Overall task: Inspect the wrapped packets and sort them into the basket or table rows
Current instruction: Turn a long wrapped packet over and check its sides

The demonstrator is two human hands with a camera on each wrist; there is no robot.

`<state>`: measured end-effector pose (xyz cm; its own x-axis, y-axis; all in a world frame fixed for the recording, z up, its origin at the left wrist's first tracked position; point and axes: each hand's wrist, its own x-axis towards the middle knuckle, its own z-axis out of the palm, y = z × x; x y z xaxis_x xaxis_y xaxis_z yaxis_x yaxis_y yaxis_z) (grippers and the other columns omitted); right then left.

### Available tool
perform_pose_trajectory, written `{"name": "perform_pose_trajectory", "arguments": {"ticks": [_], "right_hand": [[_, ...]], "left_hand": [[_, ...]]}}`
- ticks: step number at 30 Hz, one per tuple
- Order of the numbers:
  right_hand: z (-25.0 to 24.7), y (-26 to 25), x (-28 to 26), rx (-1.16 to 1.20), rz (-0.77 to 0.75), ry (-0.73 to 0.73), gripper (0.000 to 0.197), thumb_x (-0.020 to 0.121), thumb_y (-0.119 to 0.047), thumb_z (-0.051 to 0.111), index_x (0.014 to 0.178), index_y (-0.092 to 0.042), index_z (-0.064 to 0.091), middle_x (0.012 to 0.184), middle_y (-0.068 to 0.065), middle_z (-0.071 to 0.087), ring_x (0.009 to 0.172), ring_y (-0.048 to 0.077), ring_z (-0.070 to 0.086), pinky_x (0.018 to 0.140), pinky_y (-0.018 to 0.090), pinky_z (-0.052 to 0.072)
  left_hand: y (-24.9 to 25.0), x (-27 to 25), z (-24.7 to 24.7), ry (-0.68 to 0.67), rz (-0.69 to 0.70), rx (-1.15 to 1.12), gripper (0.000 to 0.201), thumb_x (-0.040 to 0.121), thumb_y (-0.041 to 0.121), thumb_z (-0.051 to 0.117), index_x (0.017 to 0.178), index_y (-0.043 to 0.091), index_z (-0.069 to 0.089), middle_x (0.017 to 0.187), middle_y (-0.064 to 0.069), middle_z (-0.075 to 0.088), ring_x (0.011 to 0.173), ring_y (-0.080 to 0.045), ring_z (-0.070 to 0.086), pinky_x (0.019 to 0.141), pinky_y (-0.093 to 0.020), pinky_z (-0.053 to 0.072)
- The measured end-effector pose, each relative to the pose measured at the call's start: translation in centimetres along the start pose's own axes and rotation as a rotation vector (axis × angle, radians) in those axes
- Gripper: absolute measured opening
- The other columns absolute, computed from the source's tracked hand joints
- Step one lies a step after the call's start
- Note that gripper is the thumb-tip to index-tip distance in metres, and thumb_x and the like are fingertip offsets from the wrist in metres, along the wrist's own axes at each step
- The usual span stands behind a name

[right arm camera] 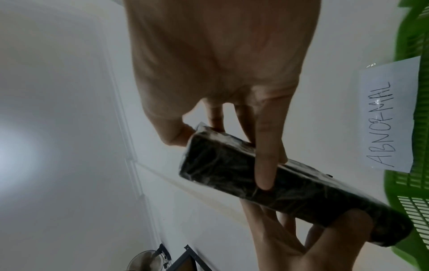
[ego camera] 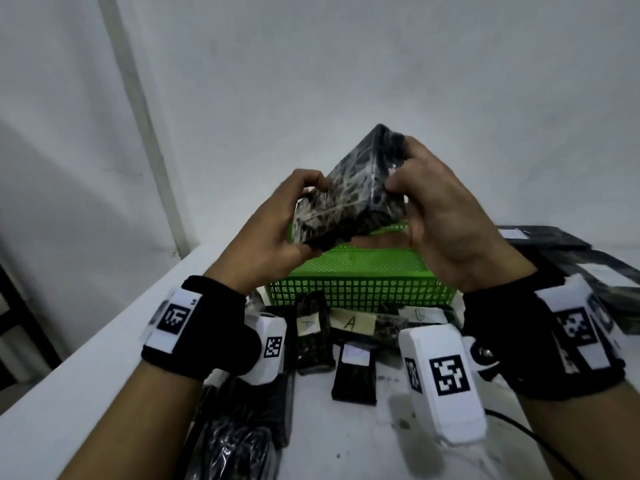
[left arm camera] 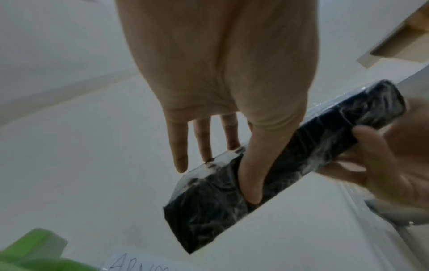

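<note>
- Wrapped packet point(ego camera: 349, 195), black under clear film, held up in the air between both hands, tilted, above the green basket point(ego camera: 360, 282).
- Left hand point(ego camera: 273, 230) grips the packet's lower-left end: thumb across one face, fingers curled behind it.
- In the left wrist view, the thumb point(left arm camera: 253, 176) lies pressed on the packet point(left arm camera: 232, 192); other fingers are straight behind the far edge.
- Right hand point(ego camera: 446, 216) grips the upper-right end, fingers curled over the top corner, thumb on the near face.
- Right wrist view: one finger point(right arm camera: 264, 165) lies across the packet point(right arm camera: 278, 192), the others behind it.
- Basket sits on the white table point(ego camera: 104, 358), directly below the packet, carrying a paper label reading ABNORMAL point(right arm camera: 385, 117).
- More packets with paper tags marked A point(ego camera: 349, 322) lie on the table in front of the basket; one more dark packet point(ego camera: 355, 374) nearer.
- Other dark packets point(ego camera: 561, 244) piled at right, well apart from the hands.
</note>
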<state>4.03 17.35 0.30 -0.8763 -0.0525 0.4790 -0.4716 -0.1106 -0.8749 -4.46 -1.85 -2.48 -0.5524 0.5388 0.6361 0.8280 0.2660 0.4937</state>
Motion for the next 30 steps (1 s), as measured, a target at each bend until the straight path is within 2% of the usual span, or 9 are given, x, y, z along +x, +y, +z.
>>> {"name": "perform_pose_trajectory", "arguments": {"ticks": [3, 7, 10, 12, 14, 17, 20, 25, 30], "right_hand": [[0.1, 0.1, -0.1, -0.06, -0.073, 0.074, 0.017, 0.099, -0.003, 0.05, 0.108, -0.014, 0.06, 0.083, -0.001, 0.07, 0.074, 0.018, 0.071, 0.055, 0.038, 0.061], [-0.1, 0.8, 0.2, -0.214, -0.215, 0.113, 0.022, 0.09, -0.004, 0.063, 0.105, -0.02, 0.06, 0.101, -0.005, 0.071, 0.087, 0.016, 0.073, 0.068, 0.046, 0.064], [-0.6, 1.2, 0.3, -0.382, -0.341, 0.081, 0.036, 0.08, -0.008, 0.064, 0.112, -0.022, 0.059, 0.117, -0.012, 0.066, 0.11, 0.007, 0.065, 0.088, 0.027, 0.055], [-0.8, 1.5, 0.2, -0.393, -0.254, -0.029, 0.035, 0.083, -0.02, 0.071, 0.117, -0.024, 0.06, 0.129, -0.02, 0.061, 0.123, 0.003, 0.06, 0.094, 0.031, 0.055], [-0.8, 1.7, 0.2, -0.339, -0.12, -0.12, 0.025, 0.087, -0.035, 0.069, 0.112, -0.03, 0.066, 0.145, -0.022, 0.051, 0.13, 0.002, 0.056, 0.093, 0.041, 0.057], [-0.6, 1.5, 0.3, -0.264, -0.045, -0.083, 0.018, 0.092, -0.042, 0.064, 0.1, -0.026, 0.068, 0.148, -0.017, 0.051, 0.123, -0.006, 0.058, 0.09, 0.038, 0.056], [-1.0, 1.6, 0.3, -0.322, -0.05, 0.063, 0.02, 0.096, -0.039, 0.064, 0.113, -0.029, 0.06, 0.136, -0.02, 0.057, 0.112, -0.006, 0.063, 0.101, 0.042, 0.05], [-1.7, 1.7, 0.4, -0.346, 0.041, 0.133, 0.07, 0.075, -0.041, 0.072, 0.135, -0.044, 0.037, 0.131, -0.004, 0.063, 0.118, 0.014, 0.064, 0.101, 0.049, 0.051], [-1.6, 1.1, -0.1, -0.414, -0.048, 0.155, 0.084, 0.083, -0.021, 0.078, 0.143, -0.041, 0.024, 0.124, -0.002, 0.064, 0.101, 0.017, 0.073, 0.099, 0.047, 0.055]], "left_hand": [[-0.2, -0.1, 0.2, -0.001, 0.014, 0.072, 0.071, 0.077, -0.001, 0.077, 0.123, 0.038, 0.039, 0.133, 0.015, 0.051, 0.119, 0.014, 0.047, 0.09, -0.008, 0.044], [-0.2, -0.2, -0.7, -0.009, -0.109, -0.04, 0.047, 0.094, 0.016, 0.066, 0.133, 0.038, 0.051, 0.152, 0.022, 0.038, 0.132, 0.0, 0.047, 0.1, -0.023, 0.047], [1.0, -0.1, -0.4, -0.023, -0.289, -0.372, 0.033, 0.1, 0.033, 0.051, 0.132, 0.027, 0.058, 0.142, 0.005, 0.057, 0.105, -0.015, 0.07, 0.088, -0.037, 0.059], [2.1, 0.2, 0.1, -0.042, -0.421, -0.619, 0.051, 0.093, 0.052, 0.044, 0.13, 0.019, 0.058, 0.119, 0.002, 0.07, 0.081, -0.017, 0.072, 0.08, -0.04, 0.062], [2.7, 0.3, 0.4, -0.041, -0.461, -0.696, 0.057, 0.09, 0.061, 0.048, 0.122, 0.016, 0.059, 0.105, 0.002, 0.072, 0.073, -0.018, 0.07, 0.071, -0.038, 0.061], [2.4, 0.3, 0.7, 0.005, -0.463, -0.699, 0.047, 0.083, 0.043, 0.064, 0.119, 0.013, 0.055, 0.111, -0.001, 0.07, 0.081, -0.024, 0.071, 0.072, -0.038, 0.061], [2.0, 0.1, 0.6, -0.042, -0.415, -0.627, 0.049, 0.081, 0.029, 0.069, 0.125, 0.014, 0.052, 0.125, -0.002, 0.064, 0.092, -0.024, 0.073, 0.078, -0.037, 0.061], [3.0, -0.4, 0.8, -0.21, -0.3, -0.454, 0.053, 0.083, 0.014, 0.077, 0.127, 0.024, 0.05, 0.134, 0.011, 0.058, 0.095, -0.009, 0.071, 0.082, -0.025, 0.055], [3.0, -0.6, 0.7, -0.205, -0.248, -0.399, 0.053, 0.085, 0.007, 0.074, 0.128, 0.026, 0.049, 0.132, 0.02, 0.059, 0.097, -0.006, 0.069, 0.089, -0.024, 0.054]]}}
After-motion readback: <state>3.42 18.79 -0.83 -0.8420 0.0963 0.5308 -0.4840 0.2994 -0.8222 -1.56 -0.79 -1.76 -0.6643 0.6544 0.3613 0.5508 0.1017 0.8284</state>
